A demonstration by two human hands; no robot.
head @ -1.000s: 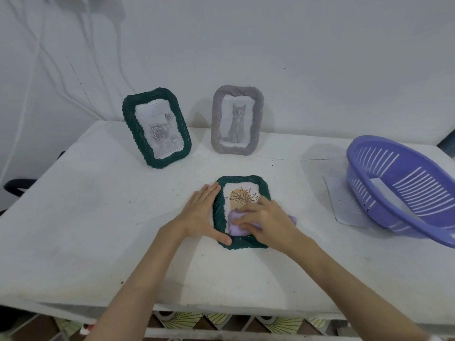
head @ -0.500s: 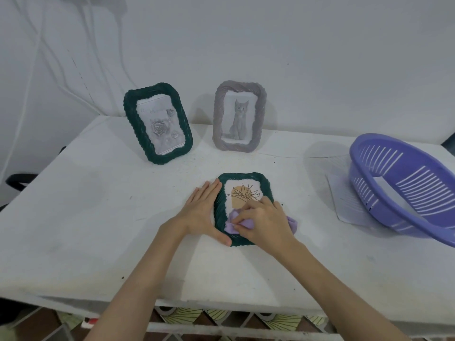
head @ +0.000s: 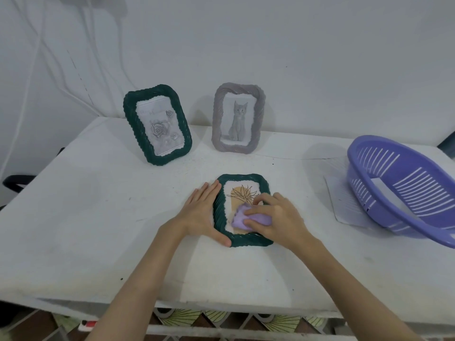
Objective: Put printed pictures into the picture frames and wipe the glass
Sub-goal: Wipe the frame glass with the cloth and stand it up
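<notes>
White-painted wall [head: 295,45] fills the upper half, from nine through twelve to three o'clock; pale cables [head: 32,57] trail down it at ten o'clock. A white table [head: 86,230] with a scuffed, speckled top spans the centre. At six o'clock, below the table's front edge, patterned floor tiles [head: 182,316] show green fan motifs on brown. A dark chair part [head: 17,182] sits at nine o'clock. Lighting is soft and even.

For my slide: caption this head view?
Left hand steadies flat frame; right hand wipes glass with cloth.
</notes>
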